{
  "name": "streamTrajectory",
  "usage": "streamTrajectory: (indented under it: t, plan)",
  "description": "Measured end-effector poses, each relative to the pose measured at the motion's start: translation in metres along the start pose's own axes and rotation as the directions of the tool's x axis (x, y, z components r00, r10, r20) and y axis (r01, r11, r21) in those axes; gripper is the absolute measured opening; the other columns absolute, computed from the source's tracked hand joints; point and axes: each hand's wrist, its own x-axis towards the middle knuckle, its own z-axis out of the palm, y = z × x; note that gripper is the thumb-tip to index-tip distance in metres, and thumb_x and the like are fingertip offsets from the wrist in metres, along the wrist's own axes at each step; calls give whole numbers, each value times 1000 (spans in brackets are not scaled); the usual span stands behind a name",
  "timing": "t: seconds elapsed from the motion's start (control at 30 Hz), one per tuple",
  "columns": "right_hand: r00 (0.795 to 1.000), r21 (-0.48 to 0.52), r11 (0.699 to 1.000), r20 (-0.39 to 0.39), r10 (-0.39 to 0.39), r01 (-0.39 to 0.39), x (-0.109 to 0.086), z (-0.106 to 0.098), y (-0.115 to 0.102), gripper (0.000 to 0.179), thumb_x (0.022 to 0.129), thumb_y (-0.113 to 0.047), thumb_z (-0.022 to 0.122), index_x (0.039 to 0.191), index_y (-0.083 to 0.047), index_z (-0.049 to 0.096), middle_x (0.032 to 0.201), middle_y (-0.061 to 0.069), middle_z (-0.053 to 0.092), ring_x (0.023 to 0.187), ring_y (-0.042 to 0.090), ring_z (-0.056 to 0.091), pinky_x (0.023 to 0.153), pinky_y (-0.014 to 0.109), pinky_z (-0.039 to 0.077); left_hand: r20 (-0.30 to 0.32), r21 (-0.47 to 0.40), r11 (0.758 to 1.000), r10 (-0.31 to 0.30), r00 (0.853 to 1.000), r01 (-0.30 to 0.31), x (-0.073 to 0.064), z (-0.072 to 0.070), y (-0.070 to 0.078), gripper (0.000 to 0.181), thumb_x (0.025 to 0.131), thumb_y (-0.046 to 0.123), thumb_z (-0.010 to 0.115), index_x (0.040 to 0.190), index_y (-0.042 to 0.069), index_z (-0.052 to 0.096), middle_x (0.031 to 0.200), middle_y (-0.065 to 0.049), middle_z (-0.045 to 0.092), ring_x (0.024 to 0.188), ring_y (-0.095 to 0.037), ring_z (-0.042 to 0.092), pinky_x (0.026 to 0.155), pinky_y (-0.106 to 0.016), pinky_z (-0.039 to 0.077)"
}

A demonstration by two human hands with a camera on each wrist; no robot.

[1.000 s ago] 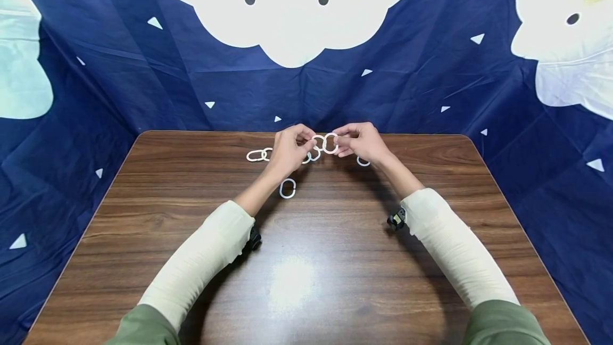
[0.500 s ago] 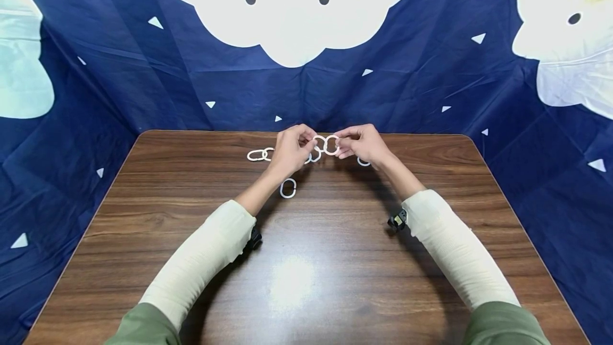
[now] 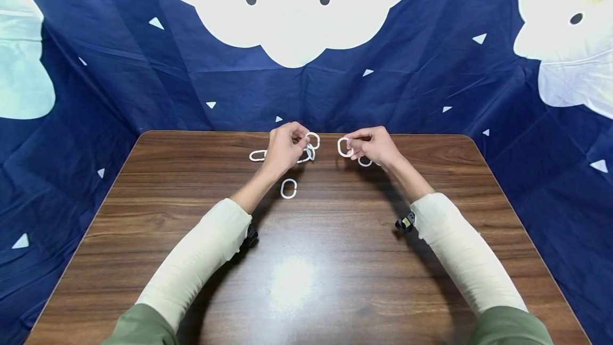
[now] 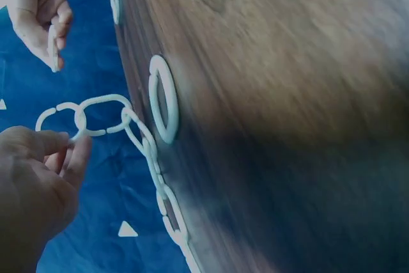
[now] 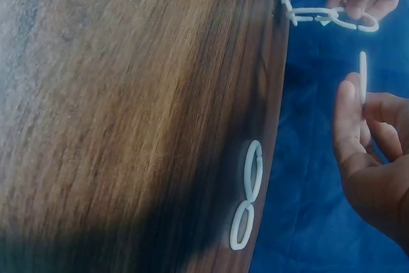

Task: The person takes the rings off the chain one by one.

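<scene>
Near the far table edge, my left hand [image 3: 283, 147] pinches the end link of a white plastic chain [image 4: 151, 155]. That end link [image 4: 42, 119] has a small gap in its side and hooks through the link after it. From there the chain slopes down to the table and runs back behind my left hand. To the right, my right hand [image 3: 375, 145] pinches a single white link [image 5: 363, 71] between thumb and fingers, seen edge-on in the right wrist view. A space separates this link from the chain's held end.
A loose white link [image 3: 282, 189] lies on the wooden table [image 3: 335, 260] nearer to me than the chain. Two more links [image 5: 246, 180] lie end to end beneath my right hand. Behind the table's far edge hangs a blue printed cloth [image 3: 249, 89].
Earlier the link in my right hand overlapped the chain's end link. Now my hands have drawn apart, the right hand moving right with its link and the left hand slightly left.
</scene>
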Motion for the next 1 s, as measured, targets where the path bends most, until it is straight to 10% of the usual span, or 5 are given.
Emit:
streamTrajectory:
  t: [1.0]
  plan:
    - [980, -136, 971, 1, 197, -195, -22, -41, 31, 31, 106, -3, 75, 130, 17, 70, 96, 10, 80, 73, 8, 75, 72, 23, 67, 83, -83, 996, 32, 996, -25, 0, 3, 12, 12, 100, 1, 82, 110, -4, 82, 98, -19, 83, 89, -30, 79, 89, -41, 67]
